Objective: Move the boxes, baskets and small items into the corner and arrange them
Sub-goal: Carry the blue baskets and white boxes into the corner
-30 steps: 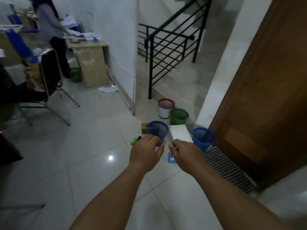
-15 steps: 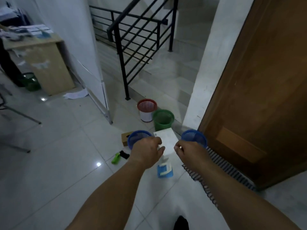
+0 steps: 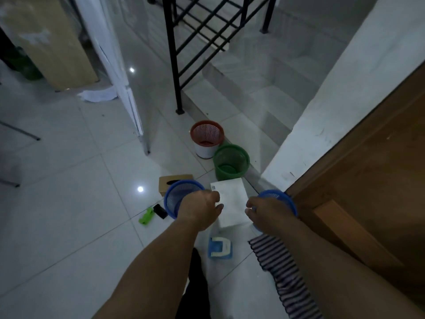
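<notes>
Fingers of each hand grip 1 blue basket — white box between them.

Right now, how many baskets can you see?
4: red basket by the railing, green basket beside it, a blue basket at each hand. More may be hidden.

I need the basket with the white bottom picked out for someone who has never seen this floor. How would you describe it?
Start at the foot of the black stair railing; just below its post two baskets stand side by side on the tile. Take the red basket, the one nearer the post. Unlike the all-green basket beside it, it has a red mesh top over a white base.
</notes>
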Demonstrator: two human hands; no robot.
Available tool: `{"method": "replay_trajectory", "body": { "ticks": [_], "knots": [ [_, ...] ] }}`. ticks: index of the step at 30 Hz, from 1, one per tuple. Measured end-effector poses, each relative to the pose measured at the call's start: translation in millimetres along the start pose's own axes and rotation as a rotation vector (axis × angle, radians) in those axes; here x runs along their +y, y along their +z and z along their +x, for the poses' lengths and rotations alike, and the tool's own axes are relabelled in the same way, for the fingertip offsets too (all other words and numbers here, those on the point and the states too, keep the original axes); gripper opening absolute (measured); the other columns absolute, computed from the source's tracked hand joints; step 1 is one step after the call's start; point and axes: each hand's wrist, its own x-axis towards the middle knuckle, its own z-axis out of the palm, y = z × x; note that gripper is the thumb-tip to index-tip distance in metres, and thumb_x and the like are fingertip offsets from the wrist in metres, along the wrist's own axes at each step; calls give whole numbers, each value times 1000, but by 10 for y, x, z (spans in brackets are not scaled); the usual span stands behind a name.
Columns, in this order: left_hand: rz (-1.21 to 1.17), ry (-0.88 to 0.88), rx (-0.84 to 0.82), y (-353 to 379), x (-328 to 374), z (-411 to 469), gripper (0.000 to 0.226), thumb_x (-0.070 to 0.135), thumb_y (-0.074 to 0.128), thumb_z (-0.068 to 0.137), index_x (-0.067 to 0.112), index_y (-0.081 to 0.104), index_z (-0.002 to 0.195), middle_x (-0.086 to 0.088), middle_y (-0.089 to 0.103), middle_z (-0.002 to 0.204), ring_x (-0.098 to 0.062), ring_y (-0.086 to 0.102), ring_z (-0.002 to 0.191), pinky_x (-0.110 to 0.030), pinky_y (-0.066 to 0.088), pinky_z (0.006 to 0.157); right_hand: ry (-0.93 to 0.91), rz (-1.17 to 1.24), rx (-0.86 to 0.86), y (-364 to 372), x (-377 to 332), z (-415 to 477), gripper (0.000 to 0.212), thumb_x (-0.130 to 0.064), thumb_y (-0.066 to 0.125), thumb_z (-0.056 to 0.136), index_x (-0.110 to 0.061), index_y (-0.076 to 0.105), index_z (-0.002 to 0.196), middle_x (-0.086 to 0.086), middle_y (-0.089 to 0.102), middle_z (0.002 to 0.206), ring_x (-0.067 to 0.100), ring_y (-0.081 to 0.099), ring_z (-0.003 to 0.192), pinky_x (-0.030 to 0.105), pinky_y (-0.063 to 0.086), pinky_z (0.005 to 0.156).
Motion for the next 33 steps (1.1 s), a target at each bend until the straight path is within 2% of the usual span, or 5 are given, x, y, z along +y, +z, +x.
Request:
{"method": "replay_trajectory", "body": {
  "ticks": [9,14,24,28,33],
  "knots": [
    [-25,-62,-173,484,-310,1424,34,44,44,98,19,60,115,-7,64,111,-28,63,96,-40,54,75,123,52,-129,104,399,1454,26,-40,42,98,-23,57,109,7,64,100,30,62,92,34,47,73],
    [-32,-184,-286,1255,-404,1995,42,48,44,97,18,54,125,-10,63,115,-33,61,100,-41,49,76,66,198,-296,646,795,2299,43,-41,47,99,-23,46,138,10,54,133,25,54,116,37,45,97],
    [-238,-381,-404,3539,-636,2620,47,47,56,93,21,51,131,-4,59,122,-25,58,107,-37,50,87,-85,33,-439,2480,1592,3798,58,-49,40,99,-30,22,152,8,19,159,37,38,133,46,36,108],
    [-253,-399,-544,4229,-860,2793,75,51,58,90,23,24,151,-3,23,159,-33,39,135,-50,43,104,-89,-132,-483,3013,1723,4249,64,-57,33,98,-41,3,153,1,-6,164,43,29,138,55,26,112],
    [-237,-387,-685,4662,-1059,2956,106,55,62,86,31,-16,153,6,-23,160,-42,15,145,-56,31,112,9,-142,-567,3424,1909,4535,72,-64,30,96,-47,-14,150,-2,-30,158,51,22,139,65,16,113]
  ]
}}
